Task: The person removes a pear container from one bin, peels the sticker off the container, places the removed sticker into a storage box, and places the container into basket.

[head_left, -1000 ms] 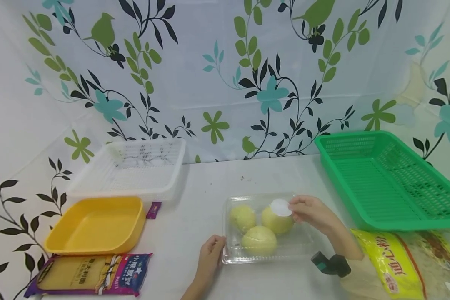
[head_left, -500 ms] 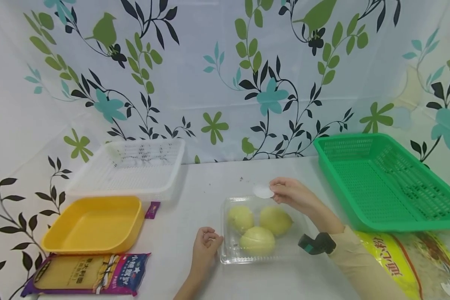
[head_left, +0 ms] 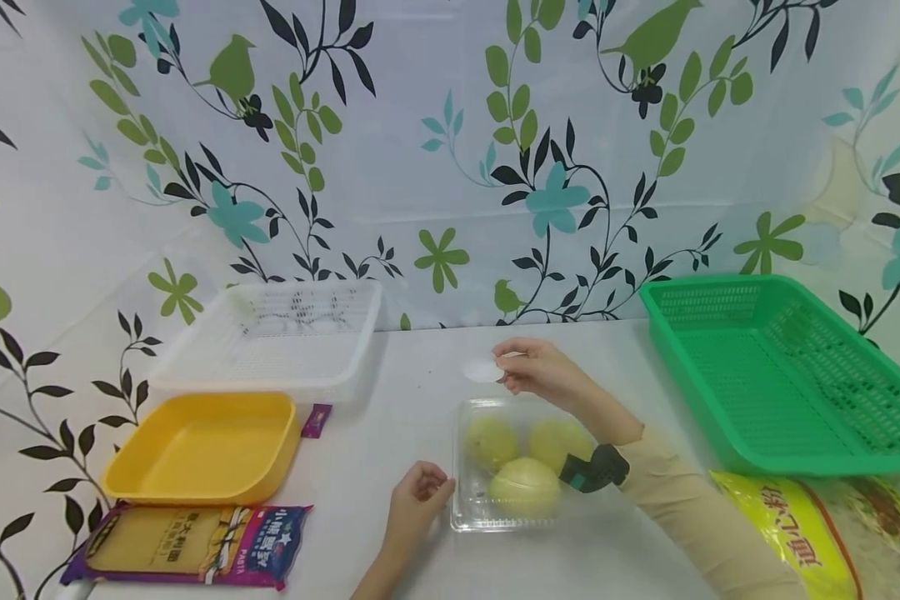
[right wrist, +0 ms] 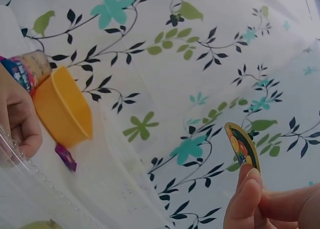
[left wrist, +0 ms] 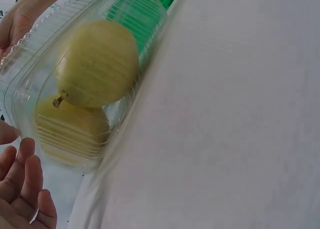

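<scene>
A clear plastic clamshell box (head_left: 506,522) with yellow pears (head_left: 525,487) inside lies on the white table. My left hand (head_left: 418,504) is at its left edge; in the left wrist view, thumb and forefinger pinch the box's corner rim, and the other fingers curl loosely. Above the box's far edge, my right hand (head_left: 536,367) pinches a round sticker (right wrist: 242,149) between thumb and fingertips. Its printed face carries colourful fruit on a dark ground with a gold border, while the head view shows its white back. My right forearm crosses over part of the box.
On the left stand a white basket (head_left: 345,379) and a yellow tray (head_left: 202,450), with a small purple packet (head_left: 316,421) beside them and a pasta pack (head_left: 195,546) in front. A green basket (head_left: 765,400) stands right, behind a yellow noodle bag (head_left: 787,533).
My right hand has carried the sticker up off the box and leftward, past its far edge. My left hand stays at the box's left edge, its fingers shifting slightly.
</scene>
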A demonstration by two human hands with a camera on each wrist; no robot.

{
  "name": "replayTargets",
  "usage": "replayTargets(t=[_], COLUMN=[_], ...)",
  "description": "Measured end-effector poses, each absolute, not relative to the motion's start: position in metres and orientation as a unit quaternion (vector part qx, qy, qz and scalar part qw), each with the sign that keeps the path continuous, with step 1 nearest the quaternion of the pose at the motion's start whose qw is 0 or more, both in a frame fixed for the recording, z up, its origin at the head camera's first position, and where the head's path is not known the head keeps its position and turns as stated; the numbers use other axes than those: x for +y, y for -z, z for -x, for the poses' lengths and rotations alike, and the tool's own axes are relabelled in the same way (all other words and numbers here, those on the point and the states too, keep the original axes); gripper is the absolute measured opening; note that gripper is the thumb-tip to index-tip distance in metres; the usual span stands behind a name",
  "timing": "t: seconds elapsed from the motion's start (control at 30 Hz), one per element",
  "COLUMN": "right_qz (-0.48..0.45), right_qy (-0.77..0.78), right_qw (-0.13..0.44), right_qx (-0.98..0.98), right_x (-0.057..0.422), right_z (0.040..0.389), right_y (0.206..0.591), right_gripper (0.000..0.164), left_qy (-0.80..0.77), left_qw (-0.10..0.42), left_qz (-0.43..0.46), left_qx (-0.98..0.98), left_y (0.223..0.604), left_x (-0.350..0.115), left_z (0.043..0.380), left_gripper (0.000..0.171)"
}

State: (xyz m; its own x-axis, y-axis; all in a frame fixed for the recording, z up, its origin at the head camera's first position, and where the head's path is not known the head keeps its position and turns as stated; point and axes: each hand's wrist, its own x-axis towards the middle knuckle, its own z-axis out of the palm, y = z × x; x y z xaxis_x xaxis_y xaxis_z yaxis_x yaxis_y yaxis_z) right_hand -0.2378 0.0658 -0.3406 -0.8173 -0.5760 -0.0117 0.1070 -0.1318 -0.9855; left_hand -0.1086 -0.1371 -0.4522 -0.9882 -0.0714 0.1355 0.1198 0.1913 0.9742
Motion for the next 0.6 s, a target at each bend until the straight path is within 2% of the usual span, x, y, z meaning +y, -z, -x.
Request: replayTargets(t=[0.1,0.17,0.4,0.5,0.6], right_qz=[0.188,0.185,0.217,0.228,0.223], right_qy=[0.722,0.721,0.694,0.685,0.685], right_qw=[0.239,0.245,0.26,0.267,0.277], right_qx=[0.621,0.621,0.636,0.638,0.636], right_x=[0.053,0.045,0.017,0.007,-0.003], right_z=[0.238,0.239,0.241,0.242,0.242], right_y=[0.343,0.344,0.339,0.34,0.343], right_gripper=[0.014,0.014,0.015,0.013,0.01], left_qy=[0.618,0.61,0.539,0.523,0.508], left_qw=[0.086,0.114,0.317,0.337,0.333], left_qz=[0.027,0.036,0.063,0.036,-0.007], left_qx=[-0.781,-0.784,-0.778,-0.782,-0.794], left_y=[0.449,0.446,0.449,0.456,0.469], left_x=[-0.141,-0.144,-0.179,-0.199,-0.219], left_z=[0.106,0.105,0.11,0.114,0.116], left_gripper=[0.012,0.012,0.014,0.011,0.018])
